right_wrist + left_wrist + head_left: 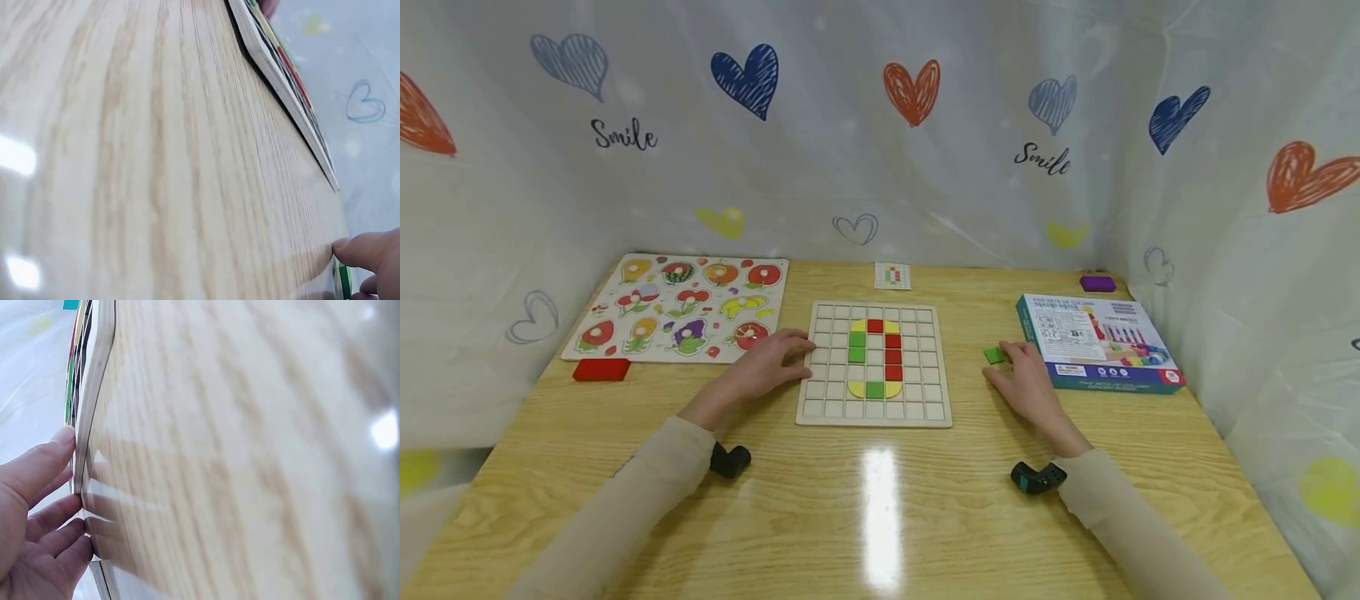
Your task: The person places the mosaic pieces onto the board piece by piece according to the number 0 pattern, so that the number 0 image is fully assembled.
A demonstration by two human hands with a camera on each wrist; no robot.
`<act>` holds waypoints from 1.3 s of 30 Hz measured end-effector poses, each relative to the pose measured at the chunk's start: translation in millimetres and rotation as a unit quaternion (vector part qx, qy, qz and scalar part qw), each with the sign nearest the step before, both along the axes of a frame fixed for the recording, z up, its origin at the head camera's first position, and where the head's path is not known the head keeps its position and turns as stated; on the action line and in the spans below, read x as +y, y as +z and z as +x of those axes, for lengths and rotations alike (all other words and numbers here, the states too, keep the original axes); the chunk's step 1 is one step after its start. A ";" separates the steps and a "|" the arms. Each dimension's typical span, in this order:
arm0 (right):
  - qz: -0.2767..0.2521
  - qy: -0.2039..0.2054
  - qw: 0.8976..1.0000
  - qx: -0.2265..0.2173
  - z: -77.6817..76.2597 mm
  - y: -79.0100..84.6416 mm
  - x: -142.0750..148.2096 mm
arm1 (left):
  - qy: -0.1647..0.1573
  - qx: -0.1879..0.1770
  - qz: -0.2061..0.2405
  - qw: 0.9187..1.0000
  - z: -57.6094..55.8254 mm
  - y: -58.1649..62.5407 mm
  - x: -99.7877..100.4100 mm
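Observation:
My left hand [767,364] rests at the left edge of a pale wooden grid board [928,408], fingers and thumb spread along its side. In the left wrist view the thumb [53,453] touches the board's edge. Red, green and yellow tiles form a ring on the board, including a red tile [892,357] and a green tile [875,390]. My right hand [1028,387] is right of the board, its fingertips by a loose green tile [994,356] on the table. In the right wrist view the thumb [365,250] stands slightly apart from this tile [342,280].
A fruit puzzle board [711,279] lies at the back left, a red block [601,370] below it. A small pattern card [892,276] is behind the grid board. On the right are a printed box [1105,342] and a purple block [1097,284]. Printed curtains [820,167] surround the table.

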State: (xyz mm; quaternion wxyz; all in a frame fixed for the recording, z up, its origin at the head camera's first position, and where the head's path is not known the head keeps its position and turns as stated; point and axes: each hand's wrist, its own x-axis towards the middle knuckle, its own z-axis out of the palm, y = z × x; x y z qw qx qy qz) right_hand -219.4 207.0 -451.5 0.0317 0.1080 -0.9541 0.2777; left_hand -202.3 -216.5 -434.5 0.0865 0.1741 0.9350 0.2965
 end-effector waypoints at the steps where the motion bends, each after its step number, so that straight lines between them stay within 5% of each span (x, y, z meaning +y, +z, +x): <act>1: 0.000 0.000 1.000 -0.002 -1.2 -0.2 0.2 | -0.001 0.000 0.000 1.000 -0.3 -0.1 0.0; 16: 0.004 0.045 0.999 0.014 -12.0 4.8 1.7 | -0.002 0.000 0.003 1.000 -0.8 0.7 0.8; 39: -0.053 0.057 0.997 -0.026 -10.5 1.7 12.6 | -0.006 0.010 -0.004 1.000 0.5 -0.8 0.5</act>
